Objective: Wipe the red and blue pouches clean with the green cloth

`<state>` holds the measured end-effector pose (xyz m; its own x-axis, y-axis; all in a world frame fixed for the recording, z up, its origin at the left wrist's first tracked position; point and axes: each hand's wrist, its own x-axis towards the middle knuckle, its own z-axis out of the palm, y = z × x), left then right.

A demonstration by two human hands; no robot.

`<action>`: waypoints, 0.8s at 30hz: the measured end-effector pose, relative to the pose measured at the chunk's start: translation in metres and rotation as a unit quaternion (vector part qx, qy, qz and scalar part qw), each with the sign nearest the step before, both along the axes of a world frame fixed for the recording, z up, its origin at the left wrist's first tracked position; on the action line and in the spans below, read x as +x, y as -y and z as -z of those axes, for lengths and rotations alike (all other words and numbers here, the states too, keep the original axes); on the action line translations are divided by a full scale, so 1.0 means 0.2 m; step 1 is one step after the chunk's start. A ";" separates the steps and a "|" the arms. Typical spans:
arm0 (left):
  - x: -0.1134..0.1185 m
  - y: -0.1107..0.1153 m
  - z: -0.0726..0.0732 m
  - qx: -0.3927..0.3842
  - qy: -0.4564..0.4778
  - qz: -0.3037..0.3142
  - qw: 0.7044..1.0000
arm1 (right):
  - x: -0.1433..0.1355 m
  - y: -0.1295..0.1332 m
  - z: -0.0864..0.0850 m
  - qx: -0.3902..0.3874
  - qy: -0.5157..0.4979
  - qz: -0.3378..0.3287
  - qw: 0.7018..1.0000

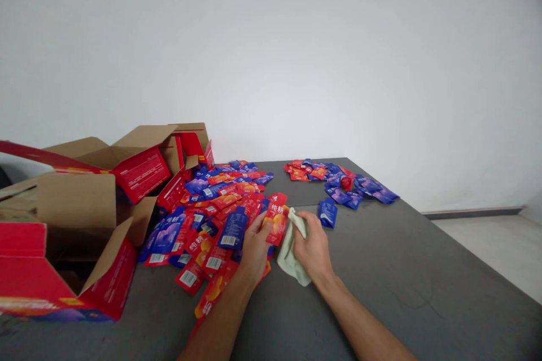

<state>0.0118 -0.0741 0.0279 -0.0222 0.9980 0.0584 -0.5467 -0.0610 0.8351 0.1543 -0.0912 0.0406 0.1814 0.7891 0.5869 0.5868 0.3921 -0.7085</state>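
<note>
Red pouch [276,224] with orange fruit print: upright, tilted slightly, above the dark table [381,287], between the two hands. Left hand [255,248] pinches its left edge, thumb on the front. Right hand [312,242] grips a pale green cloth [291,254], bunched at the fingers, its lower part hanging loose just beside the pouch.

Left of the held pouch: large heap of red and blue pouches [220,208], overlapping at varied angles, several showing white barcode labels. One blue pouch [328,213] lies singly, beyond the right hand. Farther back on the right: smaller group of red and blue pouches [339,180], loosely spread near the table edge.

Far left: open cardboard boxes [101,271], red outside, brown inside, flaps raised. Behind the table: plain pale wall [296,56].
</note>
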 end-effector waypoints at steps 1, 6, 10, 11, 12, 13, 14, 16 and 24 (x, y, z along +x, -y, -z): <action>0.00 0.00 0.01 0.001 -0.002 -0.007 1.000 | -0.01 0.00 0.00 -0.017 -0.014 0.008 1.000; -0.02 -0.02 0.03 -0.003 -0.067 -0.038 0.997 | -0.04 0.01 0.00 -0.046 -0.059 -0.006 0.997; -0.01 0.00 0.02 0.018 -0.143 -0.023 0.989 | -0.05 0.03 -0.01 -0.028 -0.063 -0.027 0.997; 0.01 0.01 0.01 0.018 -0.138 -0.007 0.990 | -0.05 0.03 -0.01 -0.015 -0.060 -0.039 0.997; 0.02 0.02 0.01 0.012 -0.119 0.009 0.993 | -0.05 0.04 -0.01 0.002 -0.054 -0.055 0.997; 0.03 0.02 0.01 0.002 -0.090 0.020 0.996 | -0.06 0.04 0.00 0.020 -0.044 -0.075 0.996; 0.04 0.03 0.00 -0.008 -0.054 0.023 0.998 | -0.07 0.05 0.00 0.037 -0.031 -0.096 0.994; 0.06 0.03 -0.01 -0.018 0.010 0.013 1.000 | -0.10 0.06 0.01 0.064 0.004 -0.135 0.989; 0.06 0.04 -0.02 -0.054 0.065 0.074 0.994 | -0.07 0.04 0.00 0.089 0.068 -0.110 0.988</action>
